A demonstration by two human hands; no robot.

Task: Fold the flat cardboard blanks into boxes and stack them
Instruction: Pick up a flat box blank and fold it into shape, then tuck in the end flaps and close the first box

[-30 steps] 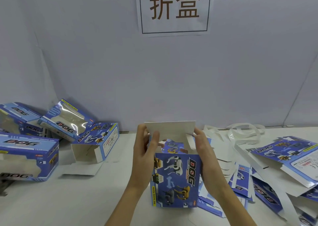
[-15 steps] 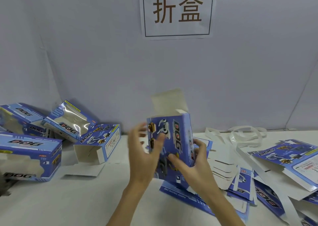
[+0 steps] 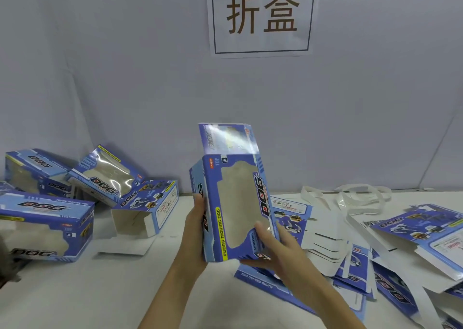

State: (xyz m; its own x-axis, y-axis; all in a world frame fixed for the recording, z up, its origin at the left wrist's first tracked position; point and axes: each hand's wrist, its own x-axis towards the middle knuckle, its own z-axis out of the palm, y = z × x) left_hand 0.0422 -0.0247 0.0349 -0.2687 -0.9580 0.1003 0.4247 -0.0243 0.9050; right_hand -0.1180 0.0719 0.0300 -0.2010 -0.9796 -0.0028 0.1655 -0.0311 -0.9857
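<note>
The white worktop (image 3: 75,301) carries four folded boxes (image 3: 45,231) at the left and a loose heap of flat blanks (image 3: 411,243) at the right, too overlapped to count. A wall sign (image 3: 261,15) reads "折盒". One upright box (image 3: 233,203), printed "DOG" and "FUNNY MOVING DOG", is held above the worktop: left hand (image 3: 198,231) grips its side, right hand (image 3: 275,248) fingers curl around its lower end.

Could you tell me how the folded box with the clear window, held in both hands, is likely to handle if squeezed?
The box looks hollow and thin-walled, so probably light. Its large window panel would likely dent under pressure. The left hand and right hand grip its lower edges, which seems safer.
</note>
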